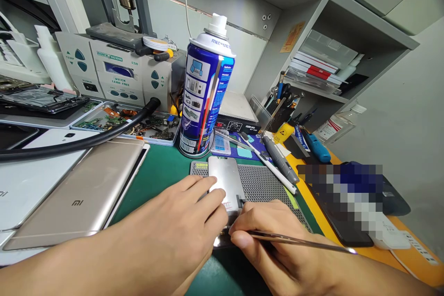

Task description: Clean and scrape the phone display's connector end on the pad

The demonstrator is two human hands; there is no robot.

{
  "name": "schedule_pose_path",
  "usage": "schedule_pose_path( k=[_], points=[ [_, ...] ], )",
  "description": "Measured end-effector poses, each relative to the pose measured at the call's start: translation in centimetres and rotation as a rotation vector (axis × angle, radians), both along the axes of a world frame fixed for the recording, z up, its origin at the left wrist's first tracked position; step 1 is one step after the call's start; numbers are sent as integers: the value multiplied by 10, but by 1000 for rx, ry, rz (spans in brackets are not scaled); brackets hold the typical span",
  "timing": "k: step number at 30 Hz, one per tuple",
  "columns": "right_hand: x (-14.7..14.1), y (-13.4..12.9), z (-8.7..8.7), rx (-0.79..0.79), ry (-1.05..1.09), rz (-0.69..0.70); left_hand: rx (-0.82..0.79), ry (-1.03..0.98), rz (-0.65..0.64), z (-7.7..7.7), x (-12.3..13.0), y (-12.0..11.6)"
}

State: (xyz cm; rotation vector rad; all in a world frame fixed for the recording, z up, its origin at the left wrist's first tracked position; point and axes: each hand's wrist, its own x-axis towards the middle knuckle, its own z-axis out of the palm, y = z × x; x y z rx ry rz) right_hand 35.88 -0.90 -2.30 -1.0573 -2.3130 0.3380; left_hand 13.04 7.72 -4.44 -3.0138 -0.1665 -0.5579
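A phone screen assembly (225, 175), its silver metal back facing up with faint red writing, lies on a grey perforated mat (262, 185). A dark flex tab shows at its lower right. My left hand (180, 222) is closed over its left side, fingertips pressing on the metal; the thumb is hidden. In my right hand (277, 240), a slim shiny metal tool (305, 241) is pinched between thumb and fingers at the assembly's lower end. The tool's tip is hidden, and its tail points right. Just beyond the mat stands a blue spray can (206, 95), upright.
Phones (79, 189) lie stacked on the left, under a black hose (104, 141) from a hot-air station (118, 74). A tray (156, 140) holds circuit boards. On the right are a white brush (270, 164), a grey pen-like tool (279, 159) and a dark phone (333, 208).
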Motion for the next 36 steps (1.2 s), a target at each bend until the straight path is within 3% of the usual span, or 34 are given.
schedule_pose_path(
  k=[36],
  points=[
    [0,1,-3,20,6,21,14,-24,8,3,3,0]
  ],
)
